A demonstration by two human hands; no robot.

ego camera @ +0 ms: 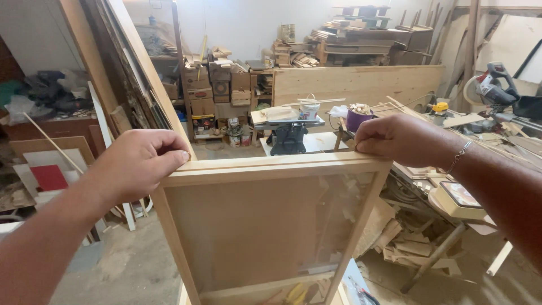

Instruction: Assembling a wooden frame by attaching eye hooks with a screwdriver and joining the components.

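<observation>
Head view: I grip one wooden frame (265, 226) by its top corners.
My left hand (138, 164) and right hand (398, 138) pinch the top rail; open floor (121, 265) lies left.

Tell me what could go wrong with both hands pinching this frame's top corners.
The left hand and right hand grip only the top rail of the glazed wooden frame, so it could swing or twist. Its clear pane might crack if the frame tips onto the offcuts lying on the floor. The lower end is partly out of view, so its footing is uncertain.
</observation>
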